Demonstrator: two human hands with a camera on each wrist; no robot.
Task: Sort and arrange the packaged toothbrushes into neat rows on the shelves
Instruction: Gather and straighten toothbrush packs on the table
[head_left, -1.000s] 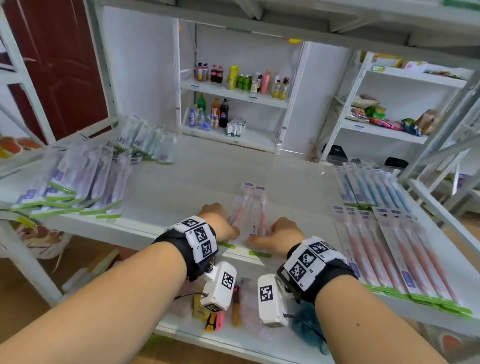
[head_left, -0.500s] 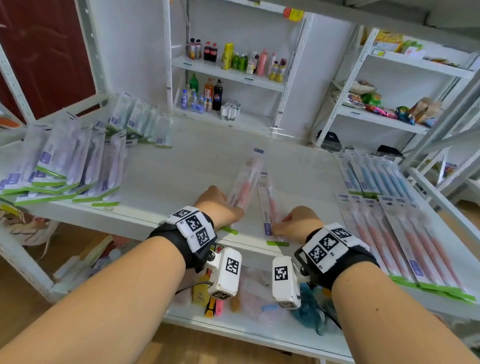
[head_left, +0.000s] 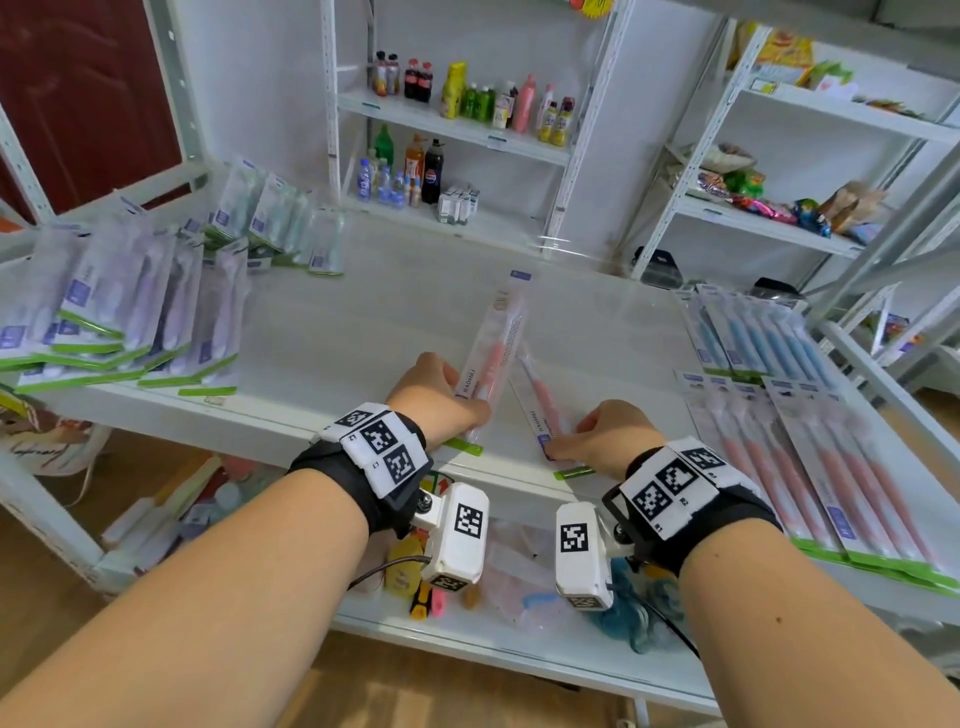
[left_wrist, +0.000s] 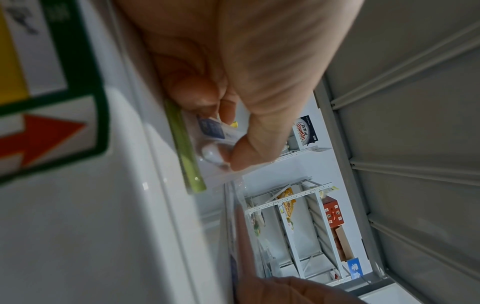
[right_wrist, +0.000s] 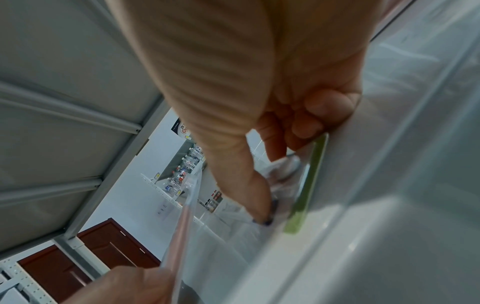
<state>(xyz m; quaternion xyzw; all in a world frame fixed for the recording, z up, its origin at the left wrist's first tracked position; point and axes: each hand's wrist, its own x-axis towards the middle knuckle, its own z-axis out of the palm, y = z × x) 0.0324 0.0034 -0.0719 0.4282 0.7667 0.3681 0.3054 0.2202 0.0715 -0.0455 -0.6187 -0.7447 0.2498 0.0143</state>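
White shelf (head_left: 322, 322) across the whole head view, wrapped in clear film, front edge toward the person. On its left part, overlapping purple-labelled toothbrush packs (head_left: 119, 322) fanned in a loose heap, with greenish packs (head_left: 275, 223) behind them near the back corner. On its right part, pink toothbrush packs (head_left: 831, 467) laid side by side in a row at the front, blue toothbrush packs (head_left: 753, 332) in a row just behind. Beyond, against the wall, a bottle rack (head_left: 452, 130) with drinks on two levels. Near the middle front of the shelf, two single pink packs. Left pack (head_left: 491, 358) tilted up off the shelf, far end raised and pointing away, lower end gripped by the left hand (head_left: 436, 400), fingers curled round it, thumb pressing on the clear plastic beside the green bottom strip in the left wrist view. Right pack (head_left: 540, 405) lying flat just beside it, near end pinched by the right hand (head_left: 608, 436), thumb on top, fingers curled at the green strip by the shelf edge. Hands near each other, not touching.
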